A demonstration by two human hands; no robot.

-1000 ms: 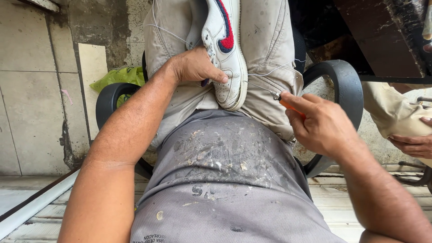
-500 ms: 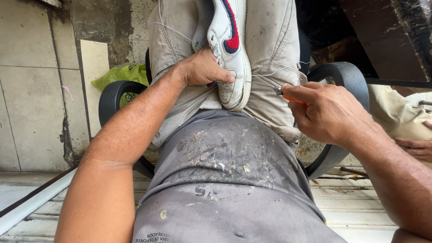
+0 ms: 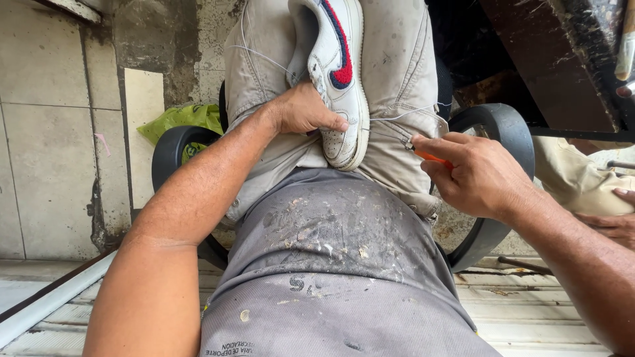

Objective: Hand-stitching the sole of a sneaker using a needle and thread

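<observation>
A white sneaker (image 3: 336,73) with a red and blue side mark lies between my thighs, sole edge toward my belly. My left hand (image 3: 303,111) grips it at the toe end, thumb pressed on the front. To the right, over my right thigh, my right hand (image 3: 477,175) pinches a small orange-handled tool (image 3: 428,156) with a metal tip. A thin white thread (image 3: 397,116) runs taut from the sneaker's toe to that tool. More thread loops across my left thigh (image 3: 254,56).
I sit in a chair with black curved armrests (image 3: 173,147) on both sides. A green plastic bag (image 3: 180,118) lies by the stained tile wall at left. Another person's hand (image 3: 614,223) and beige sleeve show at the right edge, under a dark wooden bench (image 3: 549,63).
My left hand has slid along the sneaker toward its toe and closed on it. My right hand has drawn away to the right, pulling the thread taut.
</observation>
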